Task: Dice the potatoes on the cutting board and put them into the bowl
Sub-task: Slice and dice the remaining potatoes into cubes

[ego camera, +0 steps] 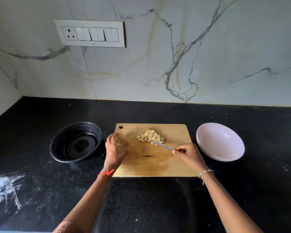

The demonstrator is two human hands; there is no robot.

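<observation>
While pinching the knife handle in the right hand with curled fingers, touching the blade tip to the near edge of the diced potatoes, heaped on the far middle of the cutting board. Left hand over the board's left edge, blurred; cannot tell whether fingers spread or curled. On the black desk, just right of the board, a pale bowl; to the left, a black bowl.
</observation>
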